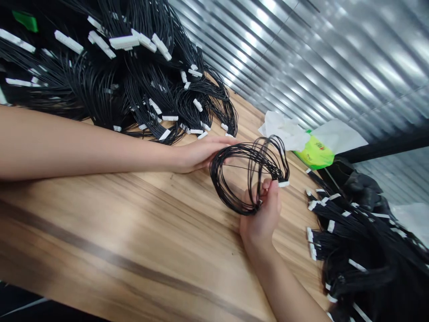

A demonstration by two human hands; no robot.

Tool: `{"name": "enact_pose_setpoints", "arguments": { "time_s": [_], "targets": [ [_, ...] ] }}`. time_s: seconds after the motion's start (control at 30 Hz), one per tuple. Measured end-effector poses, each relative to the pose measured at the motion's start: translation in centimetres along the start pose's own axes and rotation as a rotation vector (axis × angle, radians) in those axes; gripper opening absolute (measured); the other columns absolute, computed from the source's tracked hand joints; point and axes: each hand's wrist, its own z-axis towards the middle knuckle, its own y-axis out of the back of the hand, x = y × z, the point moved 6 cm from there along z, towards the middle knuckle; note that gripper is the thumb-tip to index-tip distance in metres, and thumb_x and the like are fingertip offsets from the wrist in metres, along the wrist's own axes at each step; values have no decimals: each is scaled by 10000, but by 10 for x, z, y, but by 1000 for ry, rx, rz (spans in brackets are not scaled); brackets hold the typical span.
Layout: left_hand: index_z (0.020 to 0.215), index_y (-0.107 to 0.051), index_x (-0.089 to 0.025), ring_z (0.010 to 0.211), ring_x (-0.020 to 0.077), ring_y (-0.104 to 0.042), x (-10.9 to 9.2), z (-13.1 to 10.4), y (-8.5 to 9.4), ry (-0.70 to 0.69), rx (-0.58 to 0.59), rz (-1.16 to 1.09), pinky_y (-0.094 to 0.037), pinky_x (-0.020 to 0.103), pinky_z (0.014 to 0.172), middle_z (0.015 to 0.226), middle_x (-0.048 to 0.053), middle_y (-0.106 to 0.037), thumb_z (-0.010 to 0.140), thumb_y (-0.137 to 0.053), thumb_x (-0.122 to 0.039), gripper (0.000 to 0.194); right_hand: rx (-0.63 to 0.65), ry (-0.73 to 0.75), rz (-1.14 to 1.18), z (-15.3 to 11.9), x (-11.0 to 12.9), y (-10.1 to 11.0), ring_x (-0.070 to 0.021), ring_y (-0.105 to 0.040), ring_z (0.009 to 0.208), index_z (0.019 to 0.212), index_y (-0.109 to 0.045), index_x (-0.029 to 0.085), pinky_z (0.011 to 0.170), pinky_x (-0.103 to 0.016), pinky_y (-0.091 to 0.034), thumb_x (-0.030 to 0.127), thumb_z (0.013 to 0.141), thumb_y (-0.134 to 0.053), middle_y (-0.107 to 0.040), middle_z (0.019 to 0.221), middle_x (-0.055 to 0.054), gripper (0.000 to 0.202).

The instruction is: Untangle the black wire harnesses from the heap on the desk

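A coiled bundle of thin black wires is held above the wooden table, with a white connector at its right end. My right hand is closed around the lower right of the coil, thumb and fingers pinched just beside the connector. My left hand lies at the coil's upper left edge with its fingers stretched out; the fingertips are partly hidden behind the wires.
A large heap of black wire bundles with white connectors fills the upper left. Another pile lies at the right. Behind it are a green packet and white plastic, near a corrugated metal wall.
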Motion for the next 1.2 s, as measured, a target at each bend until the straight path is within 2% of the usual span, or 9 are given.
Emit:
{"name": "enact_pose_setpoints", "arguments": {
  "time_s": [0.1, 0.17, 0.3, 0.43, 0.57, 0.73, 0.87, 1.07, 1.2],
  "targets": [
    [1140, -532, -180, 857, 135, -630, -2, -1, 9, 8, -141, -145, -513, 239, 684, 998, 44, -649, 857, -542, -257, 294, -17, 55, -20, 1, 0, 1, -92, -246, 452, 726, -415, 224, 455, -232, -205, 439, 875, -544, -326, 528, 98, 291],
    [1184, -461, -196, 937, 132, -607, -10, -4, 15, -132, -224, -113, -510, 250, 775, 1131, 52, -601, 814, -602, -237, 398, -10, 74, -22, -1, -1, 1, -96, -241, 470, 726, -425, 217, 477, -236, -217, 405, 891, -533, -319, 535, 96, 272],
    [1227, -414, -250, 1012, 137, -563, -25, -15, 11, -362, -221, 116, -497, 239, 817, 1302, 64, -486, 783, -676, -279, 517, 17, 83, -40, -3, -2, 0, -100, -238, 485, 724, -425, 215, 494, -245, -216, 400, 906, -510, -315, 550, 92, 273],
    [1229, -443, -262, 1030, 155, -538, -30, -20, 8, -372, -215, 229, -499, 219, 763, 1327, 67, -462, 798, -675, -338, 496, 38, 83, -94, -2, -3, 0, -99, -256, 507, 712, -407, 217, 507, -242, -224, 431, 910, -500, -306, 578, 84, 307],
    [1255, -422, -257, 1116, 170, -525, -35, -22, 5, -432, -158, 270, -464, 309, 953, 1370, 79, -426, 903, -524, -325, 373, -7, 88, -64, 0, -3, 2, -98, -242, 491, 759, -414, 225, 490, -227, -229, 453, 909, -492, -280, 578, 93, 284],
    [1167, -536, -216, 1345, 272, -359, -44, -35, -18, -628, -18, 805, -258, 455, 1118, 1418, 123, -428, 875, -564, -378, 335, -115, 100, 23, 4, -1, 8, -82, -277, 474, 793, -397, 239, 468, -200, -282, 500, 855, -556, -304, 636, 95, 313],
    [1098, -599, -209, 1153, 235, -546, -31, -42, -40, -740, 284, 1097, -291, 410, 1069, 1175, 90, -645, 867, -577, -410, 307, -122, 33, 65, 5, -4, 8, -76, -282, 453, 800, -411, 240, 444, -192, -292, 488, 829, -587, -316, 623, 105, 305],
    [1109, -617, -370, 939, 141, -608, -40, -41, -39, -883, 240, 1141, -360, 338, 945, 1088, -8, -692, 917, -474, -240, 272, -132, -104, 67, 3, -8, 6, -70, -301, 411, 818, -408, 252, 362, -167, -219, 479, 820, -575, -326, 579, 114, 282],
    [974, -676, -380, 887, 145, -608, -47, -40, -42, -805, 337, 1126, -389, 366, 856, 1003, -19, -715, 933, -434, -294, 260, -93, -162, 59, 0, -9, 3, -65, -349, 422, 815, -418, 247, 365, -153, -257, 491, 806, -585, -351, 596, 107, 296]
  ]
}}
